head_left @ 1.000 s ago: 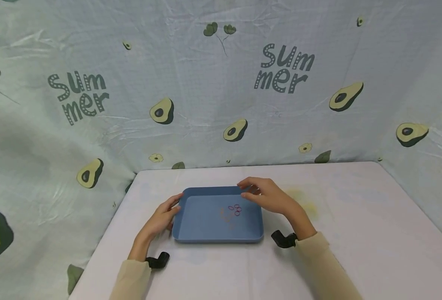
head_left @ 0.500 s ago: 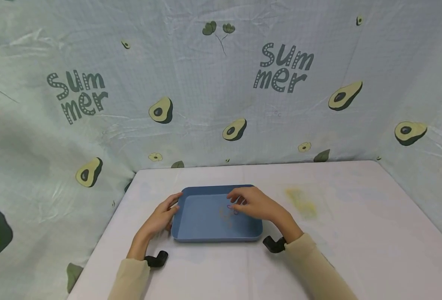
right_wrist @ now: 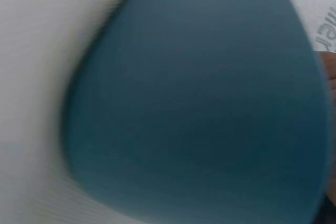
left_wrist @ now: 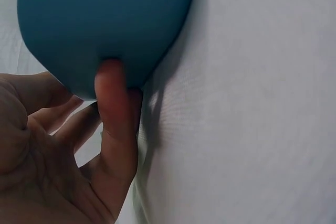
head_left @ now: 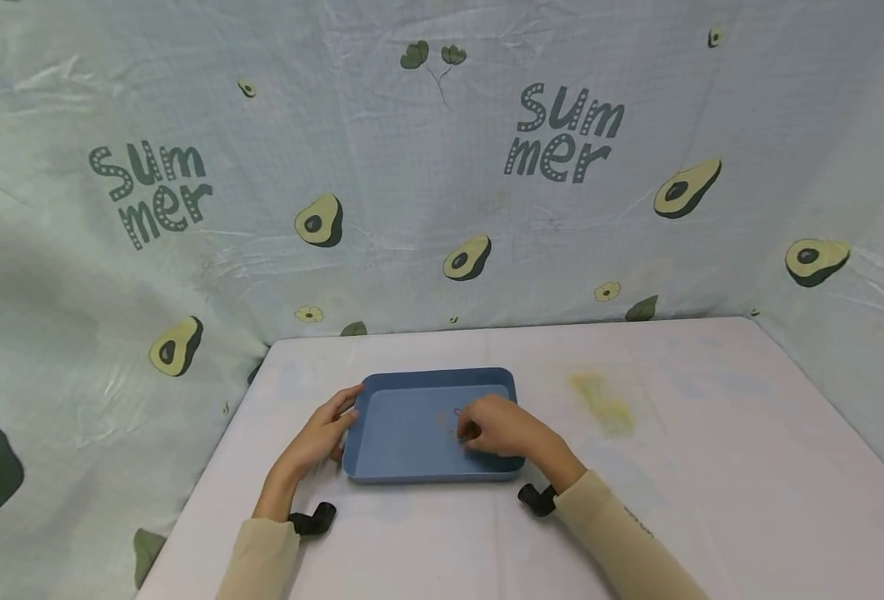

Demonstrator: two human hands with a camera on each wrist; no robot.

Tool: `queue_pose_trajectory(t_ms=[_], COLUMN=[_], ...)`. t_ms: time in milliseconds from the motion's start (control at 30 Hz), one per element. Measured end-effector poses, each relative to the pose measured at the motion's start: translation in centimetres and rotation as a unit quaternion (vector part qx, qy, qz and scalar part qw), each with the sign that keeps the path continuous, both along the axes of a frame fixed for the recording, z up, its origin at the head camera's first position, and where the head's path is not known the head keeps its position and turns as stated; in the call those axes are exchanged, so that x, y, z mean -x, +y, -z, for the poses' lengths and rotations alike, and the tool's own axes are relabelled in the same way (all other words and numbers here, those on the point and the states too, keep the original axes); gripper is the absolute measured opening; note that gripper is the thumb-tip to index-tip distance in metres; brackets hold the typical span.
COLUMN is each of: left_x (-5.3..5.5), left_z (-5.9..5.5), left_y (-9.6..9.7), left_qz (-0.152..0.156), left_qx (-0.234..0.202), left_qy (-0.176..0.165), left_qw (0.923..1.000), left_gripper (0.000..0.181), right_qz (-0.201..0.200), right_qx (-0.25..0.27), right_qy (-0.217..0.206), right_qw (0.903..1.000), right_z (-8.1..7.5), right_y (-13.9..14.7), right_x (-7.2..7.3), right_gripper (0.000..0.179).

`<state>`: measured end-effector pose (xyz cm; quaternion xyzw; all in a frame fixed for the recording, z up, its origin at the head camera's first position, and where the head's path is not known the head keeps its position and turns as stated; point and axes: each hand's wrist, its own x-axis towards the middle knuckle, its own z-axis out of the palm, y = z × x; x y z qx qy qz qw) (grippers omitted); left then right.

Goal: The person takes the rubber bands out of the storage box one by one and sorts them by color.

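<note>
A shallow blue tray (head_left: 404, 433) lies on the table in the head view. My left hand (head_left: 323, 429) holds its left edge, with the thumb at the rim. In the left wrist view, a fingertip of the left hand (left_wrist: 68, 150) presses against the outside of the tray wall (left_wrist: 105, 19). Over the tray's right half, my right hand (head_left: 497, 427) reaches down with bent fingers. Its fingertips are hidden, so a hold cannot be confirmed. Beside them show a thin red loop (head_left: 457, 411) and faint orange loops (head_left: 445, 423). The right wrist view is blurred and mostly tray wall (right_wrist: 199, 103).
A white cloth covers the table (head_left: 674, 450), with a yellow-green stain (head_left: 602, 404) right of the tray. Behind hangs a printed fabric (head_left: 412, 167) with avocados and lettering. Black cameras sit on the left wrist (head_left: 314, 518) and right wrist (head_left: 537, 500).
My right hand has moved from the tray's far right rim down and toward me, its fingers bending inward. It now covers most of the red loops. The left hand and tray have stayed put.
</note>
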<state>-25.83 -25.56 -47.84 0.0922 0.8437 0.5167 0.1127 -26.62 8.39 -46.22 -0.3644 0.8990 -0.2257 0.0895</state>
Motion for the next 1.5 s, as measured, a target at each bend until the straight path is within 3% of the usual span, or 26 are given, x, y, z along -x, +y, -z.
queue_pose_trajectory(t_ms=[167, 400, 567, 1500], left_x=[-0.2, -0.2, -0.1, -0.2], left_z=[0.1, 0.0, 0.1, 0.3], left_y=[0.0, 0.1, 0.2, 0.3], left_qz=[-0.013, -0.011, -0.015, -0.021], left_qx=[-0.017, -0.027, -0.026, -0.014], left_qy=[-0.021, -0.024, -0.028, -0.022], left_qw=[0.9995, 0.9993, 0.9992, 0.9994], left_gripper=[0.054, 0.055, 0.055, 0.054], right_qz=[0.012, 0.027, 0.026, 0.005], right_qx=[-0.010, -0.009, -0.002, -0.020], right_qy=[-0.008, -0.001, 0.005, 0.038], right_qw=[0.9999, 0.9996, 0.9997, 0.9991], right_z=[0.4, 0.8, 0.9, 1.4], right_y=[-0.3, 0.0, 0.1, -0.1], right_x=[-0.2, -0.3, -0.3, -0.5], right_gripper=[0.012, 0.009, 0.003, 0.013])
